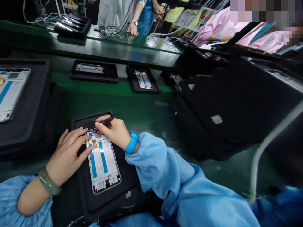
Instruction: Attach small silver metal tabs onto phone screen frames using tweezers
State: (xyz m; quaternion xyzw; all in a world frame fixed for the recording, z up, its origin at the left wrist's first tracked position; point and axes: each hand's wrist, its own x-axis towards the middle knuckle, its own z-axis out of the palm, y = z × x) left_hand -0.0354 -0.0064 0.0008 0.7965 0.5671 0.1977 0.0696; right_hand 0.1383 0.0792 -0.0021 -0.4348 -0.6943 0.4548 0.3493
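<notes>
A silver phone frame (110, 164) with two blue strips and a small orange flex piece lies on a black foam tray (94, 206) in front of me. My left hand (71, 149) rests over its left edge, fingers spread, fingertips touching the upper left part. My right hand (115, 130) is closed in a pinch around slim black tweezers (109, 120), which slant down to the frame's top end. Fingers partly cover the tips, so I cannot tell whether they grip a part.
Black foam trays are piled at left (42, 110) and right (203, 110). Along the green bench, further trays hold phone frames (90, 68) (143, 79). White cables (111, 31) lie on the far ledge, where other people stand. A pale curved tube (260, 154) rises at right.
</notes>
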